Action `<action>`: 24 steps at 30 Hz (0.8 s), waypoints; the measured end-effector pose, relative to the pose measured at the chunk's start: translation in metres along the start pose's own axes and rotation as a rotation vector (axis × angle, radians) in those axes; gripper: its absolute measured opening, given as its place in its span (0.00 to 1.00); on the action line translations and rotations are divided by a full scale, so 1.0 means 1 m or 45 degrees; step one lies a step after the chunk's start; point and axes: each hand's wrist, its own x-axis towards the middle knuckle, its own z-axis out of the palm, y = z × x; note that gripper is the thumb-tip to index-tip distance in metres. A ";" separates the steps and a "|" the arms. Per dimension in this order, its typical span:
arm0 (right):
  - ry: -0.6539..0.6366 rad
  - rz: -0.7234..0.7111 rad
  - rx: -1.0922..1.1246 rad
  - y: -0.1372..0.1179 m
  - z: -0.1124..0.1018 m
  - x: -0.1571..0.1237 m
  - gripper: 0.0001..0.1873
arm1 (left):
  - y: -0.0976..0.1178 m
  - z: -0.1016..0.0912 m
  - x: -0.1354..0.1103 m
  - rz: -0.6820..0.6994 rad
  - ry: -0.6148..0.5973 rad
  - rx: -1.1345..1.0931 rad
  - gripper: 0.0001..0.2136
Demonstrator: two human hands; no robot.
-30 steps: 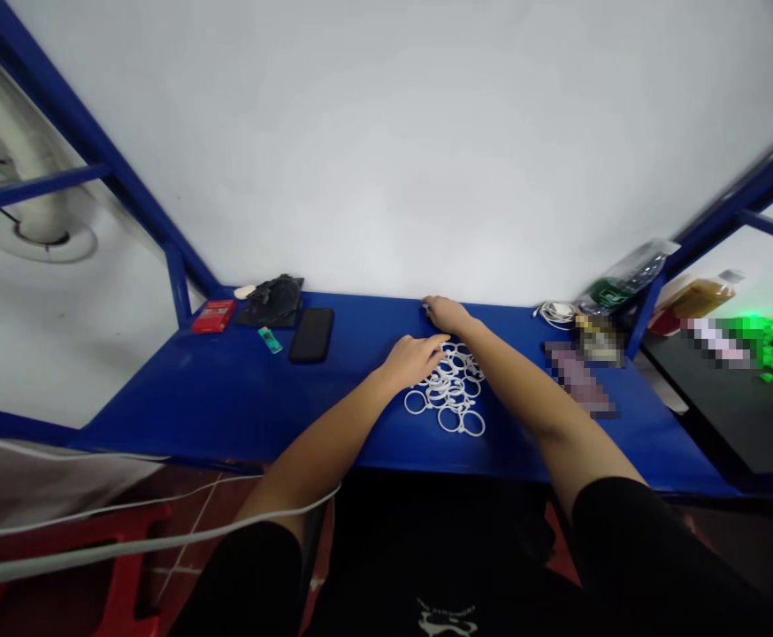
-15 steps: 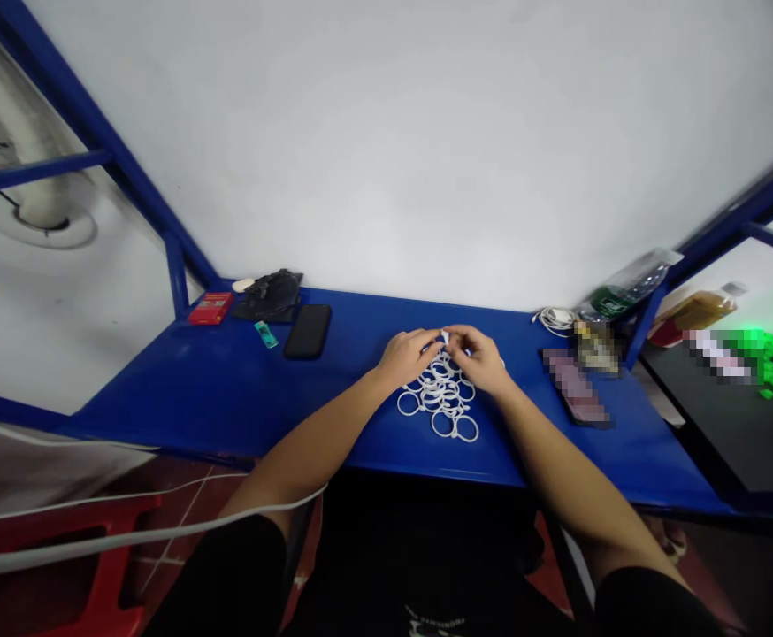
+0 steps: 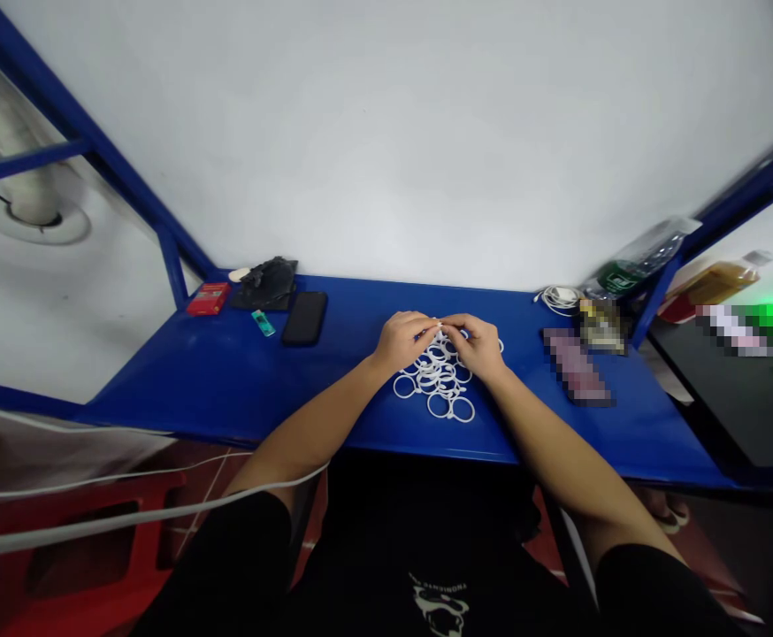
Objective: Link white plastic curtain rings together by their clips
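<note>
A heap of white plastic rings (image 3: 434,380) with small tabs, like curtain rings, lies on the blue tabletop (image 3: 227,380). Over the heap's far edge, my left hand (image 3: 401,340) pinches a small white part of a ring (image 3: 439,326) between thumb and fingers. My right hand (image 3: 480,345) closes on the same piece from the other side, so the fingertips of both hands meet there. Most of the held ring is covered by my fingers. One more ring (image 3: 501,346) peeks out just right of my right hand.
Toward the left are a black phone (image 3: 305,318), a teal packet (image 3: 263,323), a red box (image 3: 208,299) and a black plastic bag (image 3: 271,281). At right lie a coiled white cable (image 3: 559,299), a blurred-out flat item (image 3: 576,367) and a clear bottle (image 3: 639,265). White cords (image 3: 161,513) cross at lower left.
The fingertips of both hands have come closer together over the white piece, which now shows less. The view has tilted slightly, shifting the table upward.
</note>
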 end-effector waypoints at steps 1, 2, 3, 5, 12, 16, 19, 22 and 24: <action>0.009 0.032 0.005 -0.001 0.001 -0.001 0.13 | 0.001 0.000 0.000 -0.006 0.005 0.013 0.11; 0.014 0.054 0.006 -0.002 0.002 -0.001 0.13 | 0.002 0.000 0.001 -0.015 0.009 0.032 0.11; 0.016 0.065 0.000 -0.002 0.004 -0.002 0.13 | 0.003 0.000 0.001 -0.022 0.008 0.055 0.12; 0.001 0.065 -0.030 -0.003 0.005 -0.002 0.14 | 0.004 0.000 0.001 -0.034 -0.014 0.103 0.13; -0.390 -0.008 -0.263 0.006 -0.017 0.010 0.18 | -0.006 -0.008 0.004 -0.118 -0.351 0.179 0.10; -0.835 0.194 -0.430 0.015 -0.044 0.010 0.54 | -0.012 -0.021 0.008 -0.189 -0.565 0.167 0.14; -1.170 0.330 -0.469 0.018 -0.047 0.004 0.71 | -0.011 -0.032 0.008 -0.226 -0.756 0.121 0.36; -1.267 0.331 -0.476 0.019 -0.035 -0.002 0.73 | -0.010 -0.036 0.002 -0.274 -1.076 0.109 0.58; -1.234 0.353 -0.503 0.020 -0.024 -0.004 0.72 | -0.010 -0.031 -0.003 -0.305 -1.238 0.115 0.65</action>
